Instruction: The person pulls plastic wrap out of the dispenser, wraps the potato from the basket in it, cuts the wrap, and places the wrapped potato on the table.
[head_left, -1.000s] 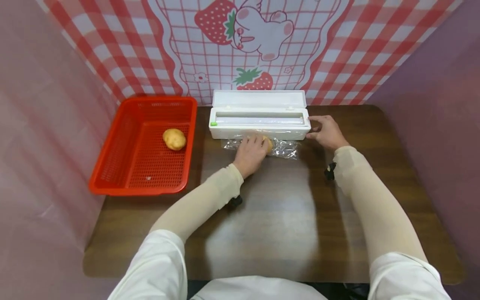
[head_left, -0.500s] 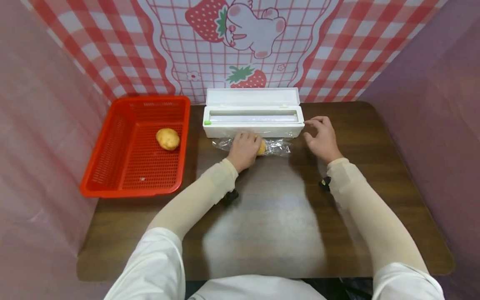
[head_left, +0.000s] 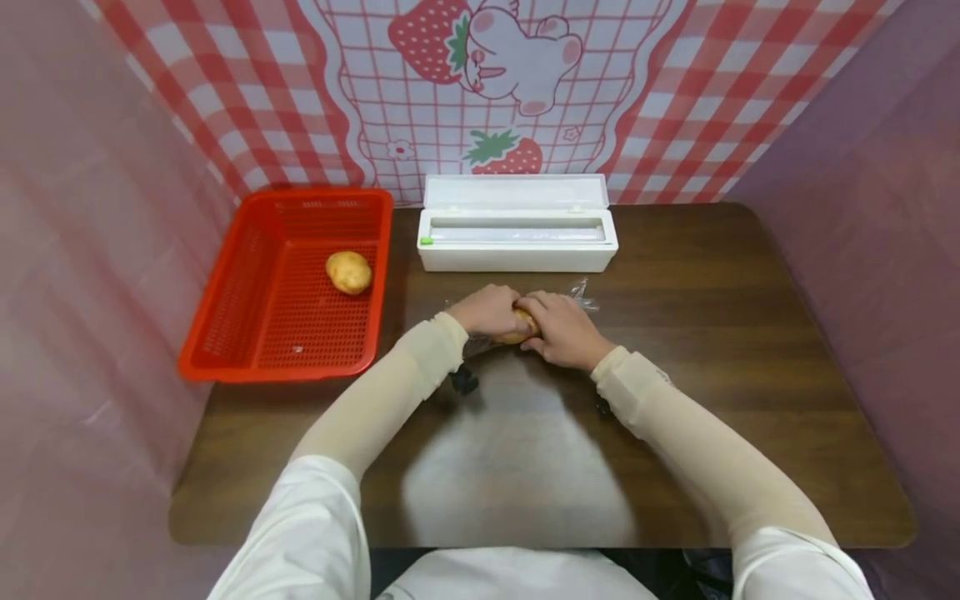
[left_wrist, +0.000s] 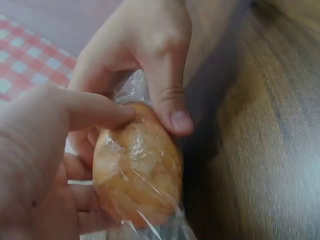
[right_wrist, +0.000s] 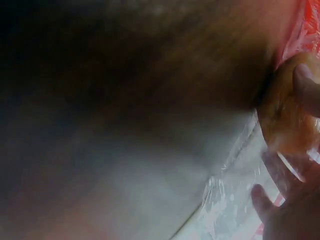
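Note:
A potato [head_left: 516,337] in clear cling film [head_left: 585,298] is between both hands, in front of the white box. My left hand [head_left: 486,310] grips it from the left; in the left wrist view its thumb presses the top of the wrapped potato [left_wrist: 140,170], with fingers beneath. My right hand [head_left: 564,335] holds the potato's other end, its thumb [left_wrist: 172,110] against the side. Loose film sticks out past both ends. In the right wrist view, which is blurred, the potato [right_wrist: 285,110] shows at the right edge.
Behind the hands, a white cling film dispenser box [head_left: 517,260] stands with its lid raised and a green slider at the left. At the left, a red plastic basket [head_left: 197,367] holds another potato [head_left: 349,272]. A checked cloth [head_left: 262,92] hangs along the back.
The right hand has left the dispenser's right end and moved to the potato. The left hand has drawn the wrapped potato toward the body, away from the box.

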